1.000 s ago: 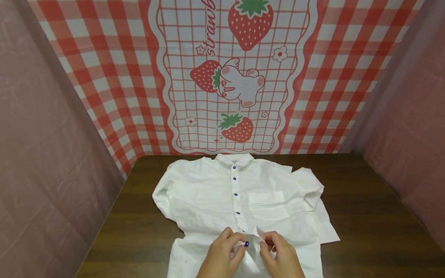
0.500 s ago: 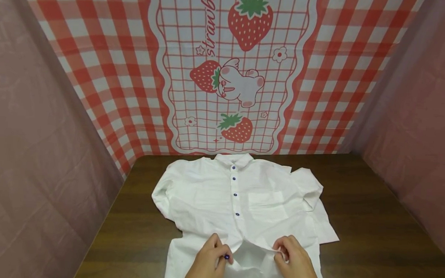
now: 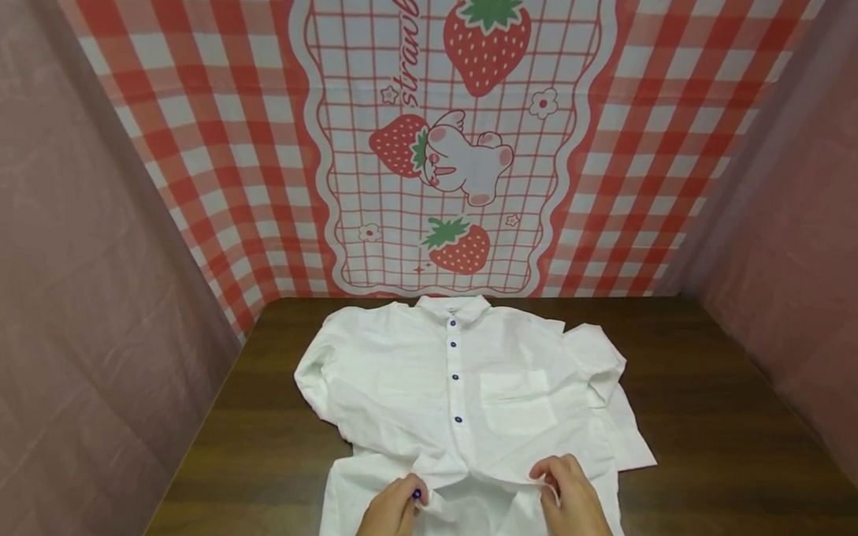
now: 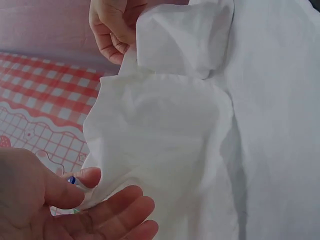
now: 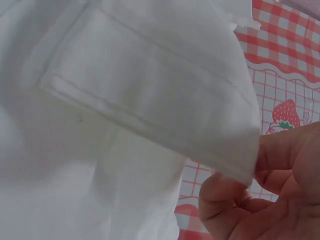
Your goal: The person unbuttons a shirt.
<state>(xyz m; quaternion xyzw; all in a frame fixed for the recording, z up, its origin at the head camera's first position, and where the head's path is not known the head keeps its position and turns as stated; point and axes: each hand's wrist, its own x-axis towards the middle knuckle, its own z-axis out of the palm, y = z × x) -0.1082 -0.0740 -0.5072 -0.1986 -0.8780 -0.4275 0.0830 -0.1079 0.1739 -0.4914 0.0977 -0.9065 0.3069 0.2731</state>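
A white short-sleeved shirt (image 3: 397,361) lies front up on the table, collar away from me, with several dark blue buttons down its upper placket. My left hand (image 3: 390,513) pinches one front edge between thumb and finger, beside a blue button (image 4: 72,180). The opposite front edge is lifted by my right hand (image 3: 573,502), its hem corner (image 5: 245,177) between thumb and fingers in the right wrist view. Between the hands the lower front gapes, showing the white inside of the back (image 3: 474,498). The shirt's bottom hem is out of the head view.
A dark brown wooden table (image 3: 714,420) shows on both sides of the shirt. Behind it hangs a red-and-white checked cloth (image 3: 639,149) with strawberry prints. Pinkish curtains (image 3: 95,288) stand at the left and right.
My hands have moved apart, left hand to the left and right hand to the right. The lower shirt front has spread open, and a lower button on the placket has gone out of sight.
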